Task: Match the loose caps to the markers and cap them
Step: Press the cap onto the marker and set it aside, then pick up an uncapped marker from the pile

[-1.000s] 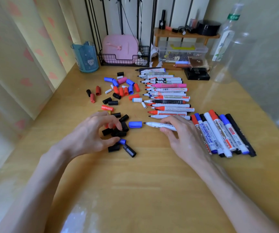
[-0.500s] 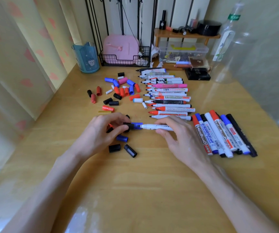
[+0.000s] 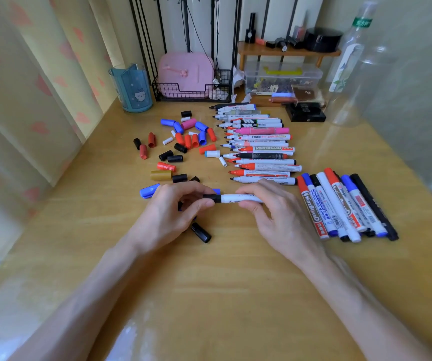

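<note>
Marker (image 3: pixel 238 198), white barrel, held at mid-desk between both hands; long axis runs left to right, roughly level; tip end points left. Black cap (image 3: pixel 212 198) sits on that left end, in line with the barrel; cannot tell if it is fully seated.

Left hand (image 3: pixel 173 212) pinches the black cap, thumb below and fingers curled over the top; right hand (image 3: pixel 274 217) grips the barrel, fingers on top and thumb beneath, hiding its right end. Hands are close together, joined only by the marker. Cannot tell whether the marker touches the desk (image 3: pixel 209 295) or hangs just above it.

Uncapped row (image 3: pixel 261 149) lies just beyond the hands; each barrel runs left to right with its tip pointing left, stacked one behind another toward the far edge. Capped group (image 3: pixel 345 204) lies to the right of the right hand, side by side and touching; long axes run near to far, slanted, caps at the far end.

Loose caps (image 3: pixel 183 142) are scattered left of the uncapped row: red, blue, black, white, one pink. Gold cap (image 3: pixel 160 175) lies on its side just beyond the left hand; blue cap (image 3: pixel 149 190) lies just beside the left hand's knuckles; spare black cap (image 3: pixel 201 232) lies on its side near the left thumb, apart from it.
</note>
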Tool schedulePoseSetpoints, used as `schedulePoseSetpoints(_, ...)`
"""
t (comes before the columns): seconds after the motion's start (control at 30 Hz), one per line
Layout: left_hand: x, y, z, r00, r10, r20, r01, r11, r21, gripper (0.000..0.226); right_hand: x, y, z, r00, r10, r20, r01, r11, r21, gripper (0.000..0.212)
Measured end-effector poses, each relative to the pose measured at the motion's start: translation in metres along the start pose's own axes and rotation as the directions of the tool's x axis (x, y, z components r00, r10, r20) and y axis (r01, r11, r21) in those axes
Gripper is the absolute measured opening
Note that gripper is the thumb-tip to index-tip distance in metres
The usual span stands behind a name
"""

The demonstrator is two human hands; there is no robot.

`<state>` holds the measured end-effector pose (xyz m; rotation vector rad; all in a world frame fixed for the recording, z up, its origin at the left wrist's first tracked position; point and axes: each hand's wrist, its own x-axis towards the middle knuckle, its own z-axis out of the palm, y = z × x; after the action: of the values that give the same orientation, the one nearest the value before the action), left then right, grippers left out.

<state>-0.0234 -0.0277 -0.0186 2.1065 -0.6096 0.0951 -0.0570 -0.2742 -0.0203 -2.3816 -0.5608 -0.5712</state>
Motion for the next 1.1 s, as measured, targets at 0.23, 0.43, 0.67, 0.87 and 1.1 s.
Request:
schedulePoseSetpoints(0.23,-0.001,0.002,0.003,0.998,0.053,-0.031,-0.050,0.994,0.094,0.013,-0.004,-0.002,-0.003,0.999,0.038,0.017,-0.038,0.999,0.009,0.011)
schedulePoseSetpoints(0.43,0.004,-0.006,-0.017,0.999,0.027,-0.030,-0.018,0.960,0.279,0.016,0.006,0.005,0.002,0.992,0.123,0.019,-0.122,0.991,-0.048,0.010)
schedulePoseSetpoints(0.67,0.000,-0.018,-0.024,0.998,0.030,0.051,-0.046,0.935,0.351,0.019,0.000,0.014,-0.004,0.981,0.193,-0.002,-0.193,0.977,-0.094,0.011)
schedulePoseSetpoints(0.87,0.002,-0.018,-0.021,0.998,0.036,-0.042,-0.021,0.949,0.314,0.009,0.000,0.007,0.004,0.985,0.163,0.053,-0.161,0.986,-0.041,0.010)
schedulePoseSetpoints(1.1,0.042,-0.042,-0.029,0.960,-0.018,-0.280,0.153,0.870,0.468,0.024,0.002,0.010,0.006,0.984,0.175,0.030,-0.174,0.984,-0.027,0.012)
